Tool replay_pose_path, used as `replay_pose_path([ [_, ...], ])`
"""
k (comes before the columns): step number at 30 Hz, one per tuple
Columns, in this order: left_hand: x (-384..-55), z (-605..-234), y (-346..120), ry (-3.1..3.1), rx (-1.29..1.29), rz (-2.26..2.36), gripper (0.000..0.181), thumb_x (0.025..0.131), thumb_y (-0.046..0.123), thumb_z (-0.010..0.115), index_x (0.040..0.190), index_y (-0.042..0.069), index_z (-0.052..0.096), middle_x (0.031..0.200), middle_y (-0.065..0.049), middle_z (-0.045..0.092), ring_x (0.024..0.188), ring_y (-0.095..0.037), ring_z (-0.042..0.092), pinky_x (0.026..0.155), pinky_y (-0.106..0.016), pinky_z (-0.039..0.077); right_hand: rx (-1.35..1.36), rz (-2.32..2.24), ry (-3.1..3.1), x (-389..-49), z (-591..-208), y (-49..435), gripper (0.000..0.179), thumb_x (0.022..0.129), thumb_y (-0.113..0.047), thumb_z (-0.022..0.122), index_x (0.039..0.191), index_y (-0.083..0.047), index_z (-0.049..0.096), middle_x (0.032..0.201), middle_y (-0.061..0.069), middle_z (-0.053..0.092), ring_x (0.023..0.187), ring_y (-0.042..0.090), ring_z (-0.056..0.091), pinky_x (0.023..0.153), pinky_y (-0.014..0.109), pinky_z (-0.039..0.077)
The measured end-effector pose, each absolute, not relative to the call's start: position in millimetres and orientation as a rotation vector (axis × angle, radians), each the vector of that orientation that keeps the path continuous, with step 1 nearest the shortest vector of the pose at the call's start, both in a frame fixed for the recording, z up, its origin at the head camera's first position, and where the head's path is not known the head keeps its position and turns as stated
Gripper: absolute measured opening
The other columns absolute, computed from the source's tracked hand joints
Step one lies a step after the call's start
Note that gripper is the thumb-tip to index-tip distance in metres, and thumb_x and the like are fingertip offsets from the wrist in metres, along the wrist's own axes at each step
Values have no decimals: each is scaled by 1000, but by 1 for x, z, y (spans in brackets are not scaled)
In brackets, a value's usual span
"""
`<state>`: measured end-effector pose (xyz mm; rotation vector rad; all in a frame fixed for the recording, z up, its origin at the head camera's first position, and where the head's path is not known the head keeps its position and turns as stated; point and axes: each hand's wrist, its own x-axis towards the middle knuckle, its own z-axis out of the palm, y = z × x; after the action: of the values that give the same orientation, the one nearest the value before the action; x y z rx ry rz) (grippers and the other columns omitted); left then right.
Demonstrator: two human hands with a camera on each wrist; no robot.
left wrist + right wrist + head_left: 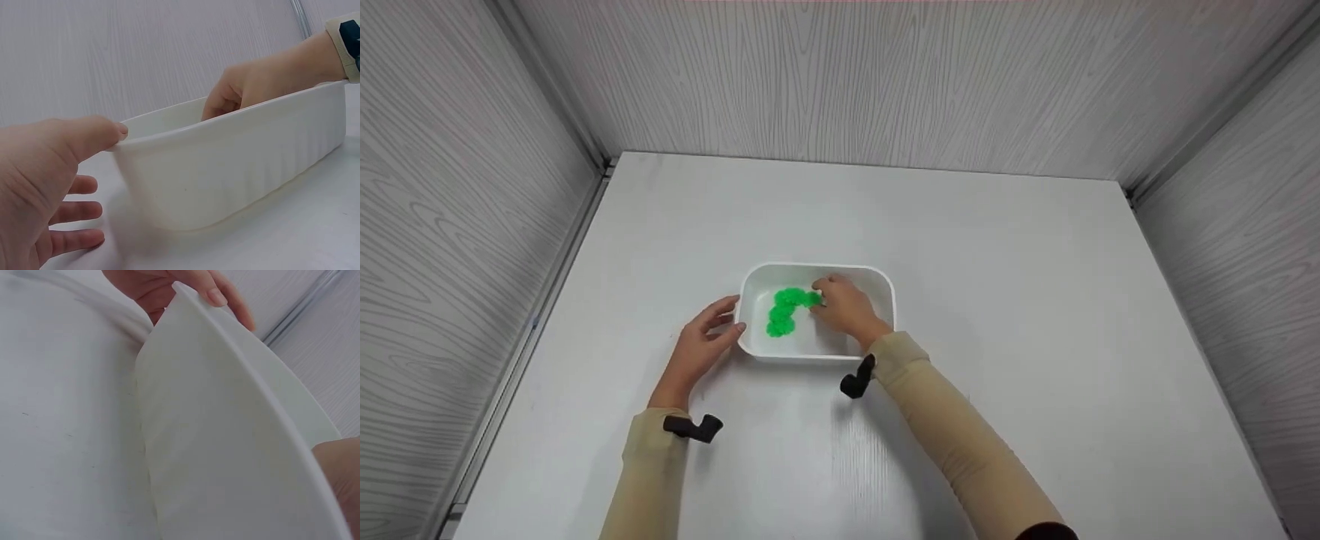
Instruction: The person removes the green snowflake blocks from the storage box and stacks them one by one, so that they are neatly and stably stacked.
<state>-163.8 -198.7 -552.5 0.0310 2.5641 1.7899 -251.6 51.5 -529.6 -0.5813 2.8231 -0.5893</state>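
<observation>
A white rectangular plastic bin (802,357) sits on the table. Inside it, several bright green fluffy balls (781,315), like pom-poms, lie in a curved row. My right hand (844,307) reaches into the bin over its near right side, its thumb and fingers around the ball at the row's right end. In the left wrist view, the bin's wall hides those fingertips. My left hand (705,343) touches the bin's left end. Its thumb (98,135) rests on the rim, while the other fingers (77,211) extend fairly straight outside the wall.
The white tabletop (1020,300) spreads around the bin on all sides. Grey wood-grain panels (840,82) stand behind it and at both sides, with metal strips along their corners. Black wrist mounts (855,379) sit on both beige sleeves (960,442).
</observation>
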Motion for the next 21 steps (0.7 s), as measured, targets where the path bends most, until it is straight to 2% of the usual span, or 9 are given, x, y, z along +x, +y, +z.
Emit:
replay_pose_path([
  [6, -165, -555, -199, 2547, 70, 1810, 54, 84, 41, 67, 133, 24, 51, 127, -7, 54, 116, -22, 49, 94, -43, 41, -548, -577, 2839, -252, -533, 48, 41, 87, -28, 66, 123, -10, 59, 115, 7, 53, 103, 19, 50, 87, 34, 43],
  [11, -162, -559, -200, 2552, 77, 1810, 55, 85, 42, 66, 134, 24, 51, 126, -8, 53, 116, -23, 49, 96, -43, 39, -527, -541, 2822, -249, -538, 45, 42, 88, -31, 65, 124, -12, 58, 111, 5, 48, 96, 17, 47, 85, 33, 43],
  [21, -165, -557, -199, 2552, 81, 1798, 53, 85, 43, 65, 134, 26, 51, 126, -9, 53, 114, -24, 51, 93, -42, 42, -530, -568, 2823, -250, -539, 46, 32, 88, -32, 65, 112, -11, 58, 107, 4, 43, 92, 17, 45, 79, 33, 44],
])
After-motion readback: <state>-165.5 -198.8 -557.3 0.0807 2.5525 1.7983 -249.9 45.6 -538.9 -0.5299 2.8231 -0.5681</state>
